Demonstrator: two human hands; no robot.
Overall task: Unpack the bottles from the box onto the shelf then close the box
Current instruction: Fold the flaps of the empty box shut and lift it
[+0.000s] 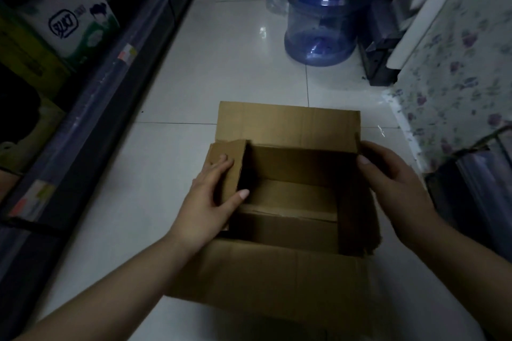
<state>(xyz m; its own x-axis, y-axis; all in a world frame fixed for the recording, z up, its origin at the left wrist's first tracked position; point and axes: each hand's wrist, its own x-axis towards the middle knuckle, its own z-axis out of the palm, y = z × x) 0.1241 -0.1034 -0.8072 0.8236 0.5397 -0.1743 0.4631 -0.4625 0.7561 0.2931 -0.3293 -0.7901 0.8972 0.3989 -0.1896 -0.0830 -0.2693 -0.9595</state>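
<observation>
On the white tiled floor (pixel 221 69) sits an open cardboard box (pixel 277 266), its inside showing only bare cardboard, no bottles visible. Her or his left hand (pixel 210 199) lies flat on the left side flap (pixel 227 169), fingers spread, thumb over the flap's inner edge, pressing rather than gripping. Opposite, the right hand (pixel 393 183) curls loosely around the box's right flap, thumb on the inner side. Along the left runs the shelf (pixel 91 108) with packaged goods. Beyond the box stands 1 blue water jug (pixel 321 28).
</observation>
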